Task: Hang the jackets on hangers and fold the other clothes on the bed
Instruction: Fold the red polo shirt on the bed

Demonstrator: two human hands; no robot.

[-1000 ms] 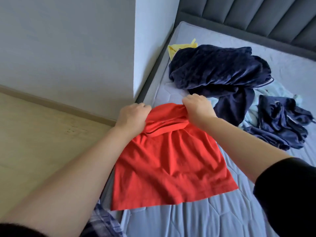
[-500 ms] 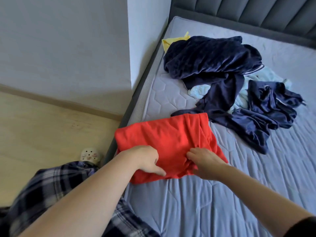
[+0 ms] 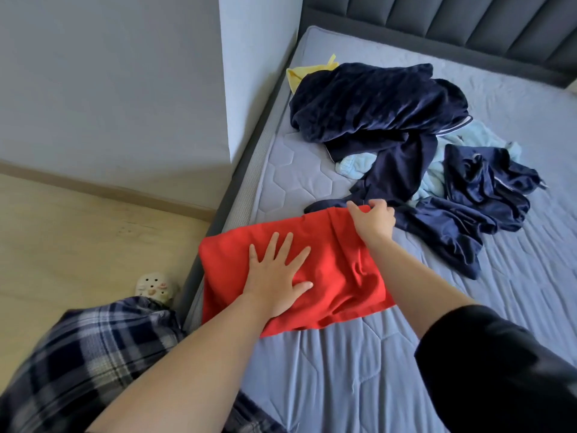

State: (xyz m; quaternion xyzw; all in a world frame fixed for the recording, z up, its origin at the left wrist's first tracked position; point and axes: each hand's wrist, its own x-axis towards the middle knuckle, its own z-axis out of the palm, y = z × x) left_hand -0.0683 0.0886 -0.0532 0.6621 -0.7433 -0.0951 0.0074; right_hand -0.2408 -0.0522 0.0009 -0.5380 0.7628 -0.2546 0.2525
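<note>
Red shirt [image 3: 337, 267]: half-folded, near edge of bed [image 3: 343, 370], long axis left-right.
Left hand [image 3: 278, 273]: flat, fingers spread, pinning shirt's middle; grips nothing.
Right hand [image 3: 373, 221]: fingers closed on shirt's far right corner.
Coming fold: likely right end over toward the left hand.
Unfolded pile [image 3: 390, 114]: just beyond.

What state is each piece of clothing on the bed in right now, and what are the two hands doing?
Red shirt: folded, lying flat near the bed's edge.
Left hand: open, palm pressed flat on the red shirt.
Right hand: fingers closed on the red shirt's far edge.
Navy clothes: unfolded, in a crumpled heap.
Light blue garment: crumpled, partly buried under the navy clothes.
Yellow garment: mostly hidden behind the heap.
</note>
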